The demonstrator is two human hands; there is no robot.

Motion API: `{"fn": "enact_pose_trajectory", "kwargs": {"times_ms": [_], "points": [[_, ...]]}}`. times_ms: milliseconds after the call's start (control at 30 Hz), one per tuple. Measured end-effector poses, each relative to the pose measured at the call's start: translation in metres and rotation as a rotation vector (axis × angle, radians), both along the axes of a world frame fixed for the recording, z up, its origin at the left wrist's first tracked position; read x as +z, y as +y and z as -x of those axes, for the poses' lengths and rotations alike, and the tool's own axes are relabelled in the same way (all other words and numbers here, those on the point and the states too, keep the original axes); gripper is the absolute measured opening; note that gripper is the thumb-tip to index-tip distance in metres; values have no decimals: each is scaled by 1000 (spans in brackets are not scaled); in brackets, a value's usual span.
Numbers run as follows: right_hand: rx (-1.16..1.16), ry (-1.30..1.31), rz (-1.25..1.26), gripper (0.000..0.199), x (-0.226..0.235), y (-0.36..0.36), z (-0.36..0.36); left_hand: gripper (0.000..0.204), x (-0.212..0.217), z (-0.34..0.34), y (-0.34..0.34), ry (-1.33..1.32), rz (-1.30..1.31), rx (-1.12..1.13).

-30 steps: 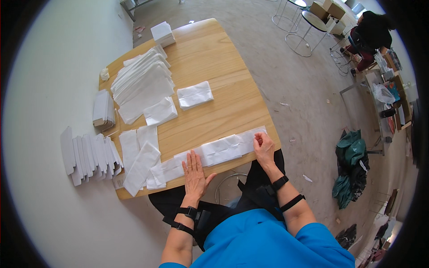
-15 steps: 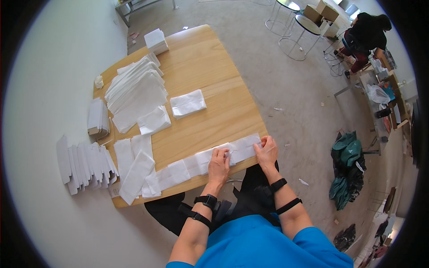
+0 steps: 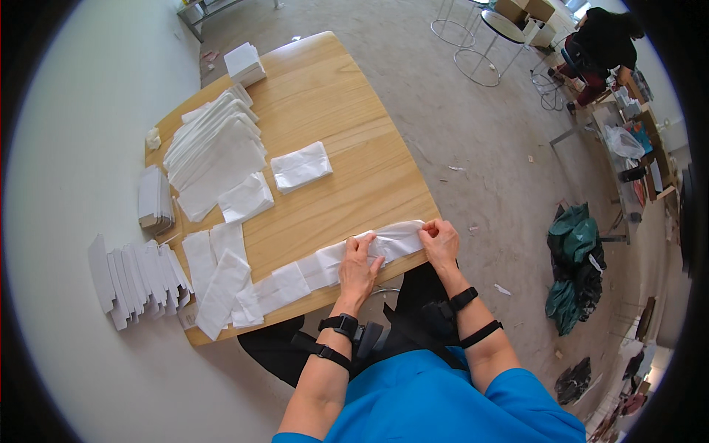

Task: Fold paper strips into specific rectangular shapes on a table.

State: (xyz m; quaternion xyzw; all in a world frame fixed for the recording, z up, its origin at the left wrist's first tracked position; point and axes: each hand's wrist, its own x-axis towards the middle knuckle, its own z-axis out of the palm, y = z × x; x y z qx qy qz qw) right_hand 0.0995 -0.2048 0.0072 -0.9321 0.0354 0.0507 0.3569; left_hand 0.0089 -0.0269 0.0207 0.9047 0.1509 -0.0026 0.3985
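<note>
Seated at the near edge of a light wooden table, a person in a blue top works a long strip of white folded paper that runs along that edge. Both hands sit on the strip's right end. The left hand lies palm down over the paper, fingers curled and pinching a raised fold at their tips. The right hand is just beside it to the right, fingers bent and closed on the strip's very end, which lifts off the wood between the two hands. Left of the left hand, the rest of the strip lies flat on the table.

Farther left, loose white sheets overlap at the near left corner. A fanned stack of long white sheets fills the far left of the table, with a small folded white square near its right side and a small white block at the far edge. On the floor to the left, a row of white folded pieces fans out. At the far right, another person in dark clothing bends over a cluttered bench.
</note>
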Motion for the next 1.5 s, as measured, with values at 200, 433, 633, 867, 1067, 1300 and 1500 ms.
{"fn": "enact_pose_trajectory", "kwargs": {"times_ms": [200,433,633,867,1067,1300,1500], "points": [[-8,-127,-176,15,4,1,6,64,-3,0,-1,18,-28,6],[-14,-25,-544,27,35,15,14,69,-4,0,-1,-37,-42,8],[228,-327,-102,35,62,48,37,64,1,4,28,120,413,72],[478,-578,-15,60,51,93,74,78,36,31,37,-89,1000,433],[570,-493,-204,61,65,99,89,71,-1,42,42,-39,767,581],[-8,-48,-360,16,36,66,56,62,1,39,49,-125,347,617],[58,14,-286,15,19,73,45,63,5,39,52,-90,261,593]]}}
